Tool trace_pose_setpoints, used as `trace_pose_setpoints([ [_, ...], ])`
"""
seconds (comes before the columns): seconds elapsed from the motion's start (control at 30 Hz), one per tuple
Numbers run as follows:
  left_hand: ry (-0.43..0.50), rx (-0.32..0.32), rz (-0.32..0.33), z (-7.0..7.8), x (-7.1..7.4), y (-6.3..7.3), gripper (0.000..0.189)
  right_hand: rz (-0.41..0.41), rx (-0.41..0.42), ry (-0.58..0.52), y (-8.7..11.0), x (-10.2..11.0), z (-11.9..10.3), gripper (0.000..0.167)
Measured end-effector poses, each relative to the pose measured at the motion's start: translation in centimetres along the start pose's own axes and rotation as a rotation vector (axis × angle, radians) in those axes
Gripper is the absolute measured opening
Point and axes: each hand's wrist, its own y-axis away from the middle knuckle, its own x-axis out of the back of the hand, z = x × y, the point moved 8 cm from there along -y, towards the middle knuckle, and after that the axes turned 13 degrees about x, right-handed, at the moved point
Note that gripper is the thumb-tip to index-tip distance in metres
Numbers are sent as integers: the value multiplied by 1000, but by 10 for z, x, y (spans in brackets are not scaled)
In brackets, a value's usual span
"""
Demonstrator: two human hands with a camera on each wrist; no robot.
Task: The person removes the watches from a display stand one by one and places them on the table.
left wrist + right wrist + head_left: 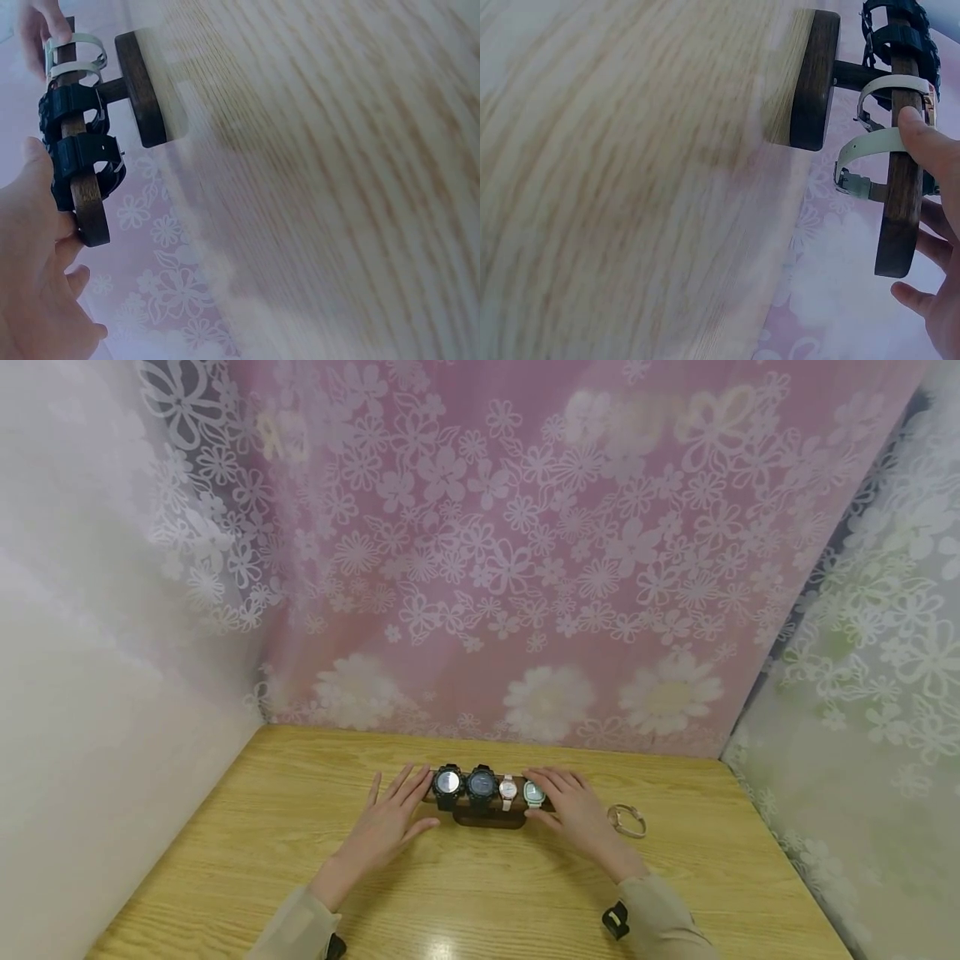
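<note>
left hand (387, 823): spread, touching dark-wood, bar-topped watch stand (489, 820)
right hand (579, 810): i pinch opposite end
yellow-wood table (495, 893): edge beyond

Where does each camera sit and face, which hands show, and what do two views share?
Head: worn on the head, facing forward and down at the watch stand; left hand and right hand show.
Left wrist: worn there, facing the stand; both hands show.
Right wrist: worn there, facing the stand; right hand only.
Both wrist views share the stand.
</note>
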Motion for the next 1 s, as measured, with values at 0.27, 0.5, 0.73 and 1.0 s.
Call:
trace_pose_setpoints([
  [0.27,6,22,-30,-1,-1,0,76,-15,-10,-42,-1,3,0,65],
  [0.5,1,16,-16,0,1,0,75,26,26,-13,1,5,2,66],
  [0.73,-26,12,-5,0,2,1,76,27,18,19,10,6,11,67],
  [1.0,-31,1,9,2,2,1,76,22,-16,27,24,14,20,67],
])
